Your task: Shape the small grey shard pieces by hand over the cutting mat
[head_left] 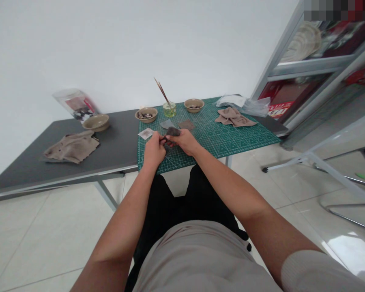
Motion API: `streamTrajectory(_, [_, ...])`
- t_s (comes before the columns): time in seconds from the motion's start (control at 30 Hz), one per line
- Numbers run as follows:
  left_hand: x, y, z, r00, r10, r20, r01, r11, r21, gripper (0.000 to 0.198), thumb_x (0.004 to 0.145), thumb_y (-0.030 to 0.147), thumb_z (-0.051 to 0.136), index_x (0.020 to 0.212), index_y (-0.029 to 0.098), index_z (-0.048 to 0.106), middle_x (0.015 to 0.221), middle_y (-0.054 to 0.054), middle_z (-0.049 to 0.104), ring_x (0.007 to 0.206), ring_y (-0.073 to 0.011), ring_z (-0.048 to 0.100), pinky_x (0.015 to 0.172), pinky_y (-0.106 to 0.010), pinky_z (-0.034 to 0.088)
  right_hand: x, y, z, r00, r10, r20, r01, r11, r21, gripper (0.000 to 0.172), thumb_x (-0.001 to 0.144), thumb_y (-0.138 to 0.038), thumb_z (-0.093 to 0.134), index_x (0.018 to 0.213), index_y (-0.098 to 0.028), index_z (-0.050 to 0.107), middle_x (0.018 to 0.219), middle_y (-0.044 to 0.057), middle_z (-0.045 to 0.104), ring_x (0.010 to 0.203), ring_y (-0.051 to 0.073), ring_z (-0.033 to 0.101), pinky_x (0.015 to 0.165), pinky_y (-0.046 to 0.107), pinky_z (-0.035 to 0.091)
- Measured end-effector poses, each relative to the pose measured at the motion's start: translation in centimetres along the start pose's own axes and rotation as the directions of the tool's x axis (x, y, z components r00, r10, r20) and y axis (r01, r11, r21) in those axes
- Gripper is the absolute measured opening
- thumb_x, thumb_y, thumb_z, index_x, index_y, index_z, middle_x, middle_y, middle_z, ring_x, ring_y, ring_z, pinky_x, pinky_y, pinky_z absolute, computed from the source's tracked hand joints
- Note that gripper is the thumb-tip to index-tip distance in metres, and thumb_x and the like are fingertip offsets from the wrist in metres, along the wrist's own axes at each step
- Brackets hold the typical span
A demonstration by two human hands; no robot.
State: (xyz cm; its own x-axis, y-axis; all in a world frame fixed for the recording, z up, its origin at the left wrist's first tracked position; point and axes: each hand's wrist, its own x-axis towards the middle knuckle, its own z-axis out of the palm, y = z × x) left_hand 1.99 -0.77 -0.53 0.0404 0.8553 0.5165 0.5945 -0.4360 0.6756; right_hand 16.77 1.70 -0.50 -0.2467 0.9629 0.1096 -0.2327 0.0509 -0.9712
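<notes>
Seen from above, we hold a **dark rough fragment** (172, 132) in a narrow grip just in front of the body, above the near edge of a green cutting mat (220, 148). The right hand (184, 142) closes on the fragment from the right, with its fingers wrapped over the side. The left hand (154, 151) pinches in from the left, its fingertips meeting the fragment's lower edge. A thin dark item may lie between the hands, but we cannot tell what it is.

Just beyond the grip lie a grey angular piece (167, 124) and a brown flat piece (186, 124). A small paper square (146, 133) lies just left of it. Farther on stand a glass jar (169, 110) of greenish liquid holding thin brushes (162, 91), flanked by two shallow bowls (145, 115) (194, 105). To the right lie a folded taupe cloth (235, 117) and a plastic bag (245, 103). To the left, on a grey table (118, 138), lie a second cloth (71, 147) and a third bowl (95, 122).
</notes>
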Motion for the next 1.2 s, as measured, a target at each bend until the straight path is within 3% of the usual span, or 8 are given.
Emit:
streamTrajectory(0.1, [0.0, 0.0, 0.0, 1.0, -0.018, -0.013, 0.018, 0.999, -0.029, 0.02, 0.077, 0.008, 0.055, 0.072, 0.023, 0.044, 0.066, 0.0, 0.054, 0.066, -0.0185, 0.052, 0.066, -0.029, 0.04, 0.0, 0.0, 0.0, 1.0, 0.015, 0.026, -0.015, 1.0, 0.003, 0.022, 0.064, -0.027, 0.08, 0.078, -0.013, 0.07, 0.068, 0.002, 0.069, 0.059, 0.011, 0.061, 0.054, 0.022, 0.05])
streamTrajectory(0.3, [-0.1, -0.1, 0.2, 0.999, 0.005, 0.033, -0.004, 1.0, -0.001, 0.02, 0.076, 0.007, 0.057, 0.074, 0.023, 0.045, 0.067, 0.0, 0.055, 0.068, -0.0188, 0.055, 0.065, -0.028, 0.041, 0.0, 0.2, -0.1, 0.998, -0.022, -0.054, 0.02, 0.999, -0.045, 0.021, 0.068, -0.031, 0.077, 0.072, -0.012, 0.068, 0.06, 0.002, 0.064, 0.054, 0.011, 0.057, 0.048, 0.022, 0.046])
streamTrajectory(0.5, [0.0, -0.3, 0.2, 0.999, -0.033, -0.036, 0.034, 0.999, 0.027, 0.02, 0.077, 0.007, 0.055, 0.073, 0.023, 0.044, 0.066, 0.0, 0.055, 0.066, -0.019, 0.054, 0.065, -0.029, 0.04, 0.0, 0.0, -0.1, 1.0, -0.001, 0.029, 0.0, 1.0, 0.009, 0.022, 0.064, -0.024, 0.077, 0.081, -0.012, 0.072, 0.069, 0.003, 0.069, 0.058, 0.011, 0.06, 0.053, 0.022, 0.049])
streamTrajectory(0.73, [-0.2, 0.1, 0.2, 0.999, -0.033, 0.035, 0.032, 0.999, 0.024, 0.02, 0.076, 0.006, 0.057, 0.075, 0.023, 0.047, 0.067, -0.001, 0.056, 0.07, -0.0201, 0.057, 0.067, -0.029, 0.04, 0.1, 0.1, -0.1, 0.997, -0.038, -0.062, 0.035, 0.998, -0.049, 0.02, 0.067, -0.03, 0.076, 0.069, -0.012, 0.067, 0.056, 0.0, 0.062, 0.048, 0.009, 0.053, 0.044, 0.02, 0.041])
streamTrajectory(0.93, [-0.2, 0.2, 0.0, 0.998, -0.059, -0.002, 0.059, 0.991, 0.119, 0.014, 0.08, 0.01, 0.054, 0.078, 0.022, 0.047, 0.071, -0.002, 0.06, 0.069, -0.0197, 0.058, 0.064, -0.029, 0.039, -0.2, -0.2, -0.1, 0.999, -0.026, 0.024, 0.026, 1.0, 0.01, 0.024, 0.064, -0.027, 0.078, 0.081, -0.012, 0.071, 0.069, 0.002, 0.069, 0.058, 0.011, 0.06, 0.052, 0.021, 0.048])
streamTrajectory(1.1, [-0.4, 0.8, -0.1, 0.993, -0.085, 0.08, 0.061, 0.964, 0.259, 0.01, 0.083, 0.013, 0.051, 0.088, 0.022, 0.054, 0.082, -0.005, 0.066, 0.079, -0.0215, 0.063, 0.068, -0.029, 0.043, -0.1, 0.0, 0.0, 0.998, -0.04, -0.052, 0.037, 0.998, -0.047, 0.019, 0.068, -0.028, 0.075, 0.076, -0.011, 0.069, 0.059, 0.0, 0.063, 0.05, 0.009, 0.054, 0.045, 0.02, 0.041])
streamTrajectory(1.2, [-0.5, 0.9, 0.1, 0.993, -0.084, 0.085, 0.06, 0.964, 0.26, 0.012, 0.084, 0.013, 0.051, 0.09, 0.021, 0.056, 0.082, -0.006, 0.067, 0.08, -0.022, 0.064, 0.07, -0.03, 0.045, 0.1, 0.3, 0.2, 0.991, -0.048, -0.128, 0.038, 0.996, -0.084, 0.017, 0.071, -0.027, 0.073, 0.069, -0.013, 0.064, 0.056, -0.001, 0.061, 0.048, 0.009, 0.052, 0.044, 0.02, 0.04])
